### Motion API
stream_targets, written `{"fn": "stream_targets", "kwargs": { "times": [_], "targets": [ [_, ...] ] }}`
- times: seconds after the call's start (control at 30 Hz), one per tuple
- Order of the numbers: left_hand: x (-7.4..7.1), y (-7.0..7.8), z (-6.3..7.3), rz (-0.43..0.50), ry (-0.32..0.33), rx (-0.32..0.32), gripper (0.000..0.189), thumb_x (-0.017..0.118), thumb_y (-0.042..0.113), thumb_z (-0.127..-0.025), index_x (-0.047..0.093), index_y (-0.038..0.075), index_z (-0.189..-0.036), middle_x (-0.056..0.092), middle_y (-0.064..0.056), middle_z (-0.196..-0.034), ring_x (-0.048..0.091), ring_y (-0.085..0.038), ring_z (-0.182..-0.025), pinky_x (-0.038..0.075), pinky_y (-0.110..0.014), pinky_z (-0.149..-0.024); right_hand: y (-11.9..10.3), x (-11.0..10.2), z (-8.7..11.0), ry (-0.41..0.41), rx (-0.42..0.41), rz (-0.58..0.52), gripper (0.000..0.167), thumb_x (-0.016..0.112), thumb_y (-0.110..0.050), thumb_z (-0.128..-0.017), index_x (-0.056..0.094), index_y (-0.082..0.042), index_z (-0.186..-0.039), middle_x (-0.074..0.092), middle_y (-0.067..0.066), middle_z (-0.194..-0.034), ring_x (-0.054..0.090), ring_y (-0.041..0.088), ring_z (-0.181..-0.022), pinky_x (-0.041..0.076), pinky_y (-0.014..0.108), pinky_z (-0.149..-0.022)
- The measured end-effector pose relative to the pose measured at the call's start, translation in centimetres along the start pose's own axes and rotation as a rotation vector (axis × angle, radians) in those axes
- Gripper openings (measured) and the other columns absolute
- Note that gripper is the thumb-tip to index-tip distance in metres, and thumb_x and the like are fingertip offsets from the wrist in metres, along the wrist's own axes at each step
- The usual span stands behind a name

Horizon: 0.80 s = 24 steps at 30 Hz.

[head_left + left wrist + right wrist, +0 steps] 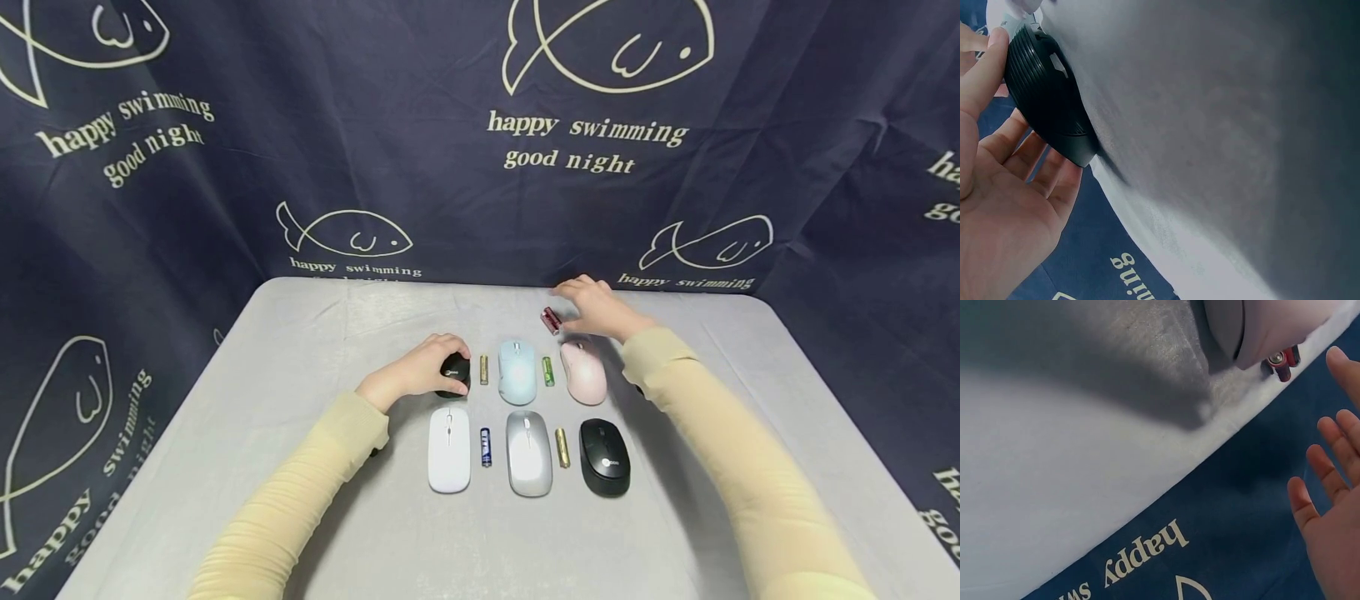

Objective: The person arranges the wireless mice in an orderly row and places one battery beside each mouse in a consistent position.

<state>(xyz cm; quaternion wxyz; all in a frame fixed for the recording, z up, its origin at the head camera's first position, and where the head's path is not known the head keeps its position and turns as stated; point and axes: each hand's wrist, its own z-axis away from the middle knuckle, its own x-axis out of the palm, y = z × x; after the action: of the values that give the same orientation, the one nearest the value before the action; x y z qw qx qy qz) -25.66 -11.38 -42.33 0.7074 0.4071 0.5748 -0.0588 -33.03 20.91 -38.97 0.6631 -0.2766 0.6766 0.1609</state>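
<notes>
My left hand (429,367) holds a black computer mouse (454,375) at the left end of the back row, thumb on one side and fingers round the other. Seen from the left wrist, this mouse (1041,94) has a ribbed side and touches the table along its lower edge. My right hand (600,310) hovers at the back right, its fingers spread with nothing between them. Just left of its thumb lie red batteries (551,321), side by side. In the right wrist view the batteries (1282,361) sit apart from the fingers, beyond a pink mouse (1272,325).
A light blue mouse (517,372) stands in the back row, with a gold battery (483,369) and a green battery (548,372) beside it. In front are white (449,451), silver (529,454) and black mice (604,457), with blue (486,447) and gold batteries (562,448) between.
</notes>
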Motion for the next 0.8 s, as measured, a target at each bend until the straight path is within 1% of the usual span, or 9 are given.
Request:
{"fn": "stream_targets", "kwargs": {
  "times": [0.23,0.43,0.57,0.67,0.8],
  "targets": [
    [0.0,0.0,0.0,0.004,-0.004,-0.005,0.050,0.078,0.028,-0.077,0.056,0.005,-0.116,0.054,-0.011,-0.126,0.045,-0.028,-0.119,0.035,-0.042,-0.103,-0.2,1.1,-0.8,-0.010,-0.053,0.041,0.062,0.080,-0.021,-0.072,0.057,-0.002,-0.126,0.056,0.015,-0.129,0.045,0.033,-0.115,0.038,0.047,-0.080],
    [0.0,-0.2,0.0,-0.001,0.004,0.005,0.050,0.078,0.029,-0.077,0.056,0.006,-0.115,0.054,-0.011,-0.126,0.046,-0.029,-0.118,0.036,-0.043,-0.102,-0.4,1.6,-1.2,-0.030,-0.061,0.045,0.061,0.082,-0.020,-0.070,0.060,-0.003,-0.124,0.058,0.014,-0.128,0.047,0.033,-0.112,0.038,0.046,-0.077],
    [0.1,-0.2,-0.1,0.003,0.004,0.006,0.050,0.078,0.028,-0.076,0.056,0.006,-0.115,0.054,-0.011,-0.125,0.045,-0.029,-0.120,0.035,-0.043,-0.103,-0.4,2.0,-1.3,-0.076,-0.051,0.061,0.060,0.082,-0.021,-0.072,0.059,-0.005,-0.126,0.057,0.013,-0.130,0.046,0.033,-0.114,0.040,0.048,-0.082],
    [0.0,-0.2,-0.1,0.011,0.002,0.004,0.050,0.078,0.028,-0.076,0.056,0.005,-0.115,0.054,-0.011,-0.126,0.045,-0.029,-0.121,0.035,-0.043,-0.104,-0.2,2.3,-1.5,-0.107,-0.048,0.076,0.060,0.081,-0.021,-0.073,0.059,-0.006,-0.127,0.057,0.013,-0.131,0.046,0.032,-0.116,0.040,0.051,-0.089],
    [0.0,-0.2,0.0,0.011,0.003,0.005,0.050,0.078,0.028,-0.076,0.056,0.005,-0.115,0.054,-0.012,-0.127,0.044,-0.029,-0.122,0.034,-0.043,-0.105,-0.2,2.6,-1.6,-0.109,-0.055,0.096,0.061,0.082,-0.019,-0.072,0.059,-0.006,-0.127,0.058,0.013,-0.130,0.048,0.031,-0.114,0.040,0.052,-0.092]
  ]
}}
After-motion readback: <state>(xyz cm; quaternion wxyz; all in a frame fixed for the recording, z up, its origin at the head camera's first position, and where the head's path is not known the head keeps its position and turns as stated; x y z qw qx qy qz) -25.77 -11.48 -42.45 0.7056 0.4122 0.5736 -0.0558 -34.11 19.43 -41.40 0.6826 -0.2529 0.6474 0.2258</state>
